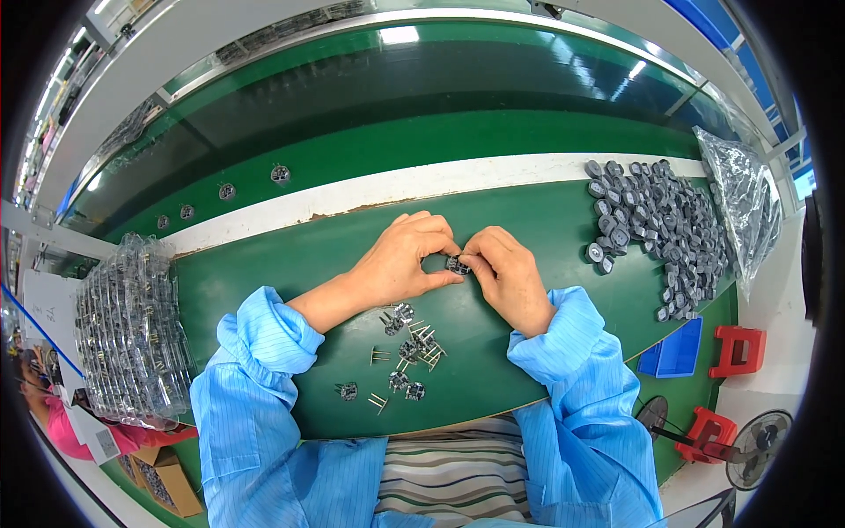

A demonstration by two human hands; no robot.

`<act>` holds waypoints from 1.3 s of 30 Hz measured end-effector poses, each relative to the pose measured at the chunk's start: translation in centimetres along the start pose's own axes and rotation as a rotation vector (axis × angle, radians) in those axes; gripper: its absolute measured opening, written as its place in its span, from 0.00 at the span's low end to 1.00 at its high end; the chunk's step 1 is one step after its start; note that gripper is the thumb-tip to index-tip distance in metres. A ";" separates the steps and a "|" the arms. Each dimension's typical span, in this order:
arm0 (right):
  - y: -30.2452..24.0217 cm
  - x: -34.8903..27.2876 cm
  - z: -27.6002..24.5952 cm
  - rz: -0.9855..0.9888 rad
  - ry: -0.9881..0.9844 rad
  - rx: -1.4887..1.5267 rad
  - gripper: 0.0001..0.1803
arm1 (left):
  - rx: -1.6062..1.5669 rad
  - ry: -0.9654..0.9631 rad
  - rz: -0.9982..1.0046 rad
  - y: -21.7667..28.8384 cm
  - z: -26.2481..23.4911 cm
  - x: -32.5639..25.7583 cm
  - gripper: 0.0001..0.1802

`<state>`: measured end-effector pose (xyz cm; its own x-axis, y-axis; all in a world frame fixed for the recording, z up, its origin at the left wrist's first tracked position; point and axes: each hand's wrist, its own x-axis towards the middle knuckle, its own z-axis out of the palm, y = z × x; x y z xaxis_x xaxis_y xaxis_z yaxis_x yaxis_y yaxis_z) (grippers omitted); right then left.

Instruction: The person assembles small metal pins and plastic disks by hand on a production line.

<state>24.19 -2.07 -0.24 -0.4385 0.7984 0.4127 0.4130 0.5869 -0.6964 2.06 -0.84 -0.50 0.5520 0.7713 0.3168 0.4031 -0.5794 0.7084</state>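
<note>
Head view: fingertips of the left hand (396, 260) and right hand (510, 277) are clamped together on a small dark part (457, 264), held up over the green table (484, 365). Just below the left hand, nearer the person's body, lies a loose scatter of clear-and-dark pieces (414, 390) and thin metal pins (378, 355). Farther out, a heap of dark grey round pieces (620, 237) covers the table's right end, beside a clear plastic bag (744, 198). To the left stands a stack of clear trays (132, 330). Beyond the white ledge (370, 195), four small parts (280, 173) sit in a spaced row on a green surface (396, 141).
</note>
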 end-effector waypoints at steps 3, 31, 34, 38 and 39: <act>-0.8 0.1 0.2 -0.113 -0.006 -0.183 0.09 | 0.003 -0.009 -0.016 0.1 -0.2 0.0 0.15; -0.6 0.7 -0.8 -0.066 0.123 -0.275 0.07 | 0.216 -0.158 -0.304 1.9 -6.7 0.1 0.23; -0.1 0.9 -1.2 -0.048 0.134 -0.344 0.07 | 0.213 -0.235 -0.218 1.7 -3.9 0.1 0.18; 0.5 0.8 -0.8 -0.011 0.110 -0.266 0.06 | -0.023 -0.090 -0.027 0.3 -1.3 -0.4 0.20; 0.7 0.8 -0.8 0.020 0.108 -0.183 0.06 | -0.030 -0.096 -0.019 0.7 -1.3 -0.2 0.20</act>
<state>24.76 -0.94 0.01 -0.3447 0.8140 0.4676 0.5632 0.5778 -0.5907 1.28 -1.05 0.79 0.6129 0.7522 0.2421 0.3924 -0.5557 0.7329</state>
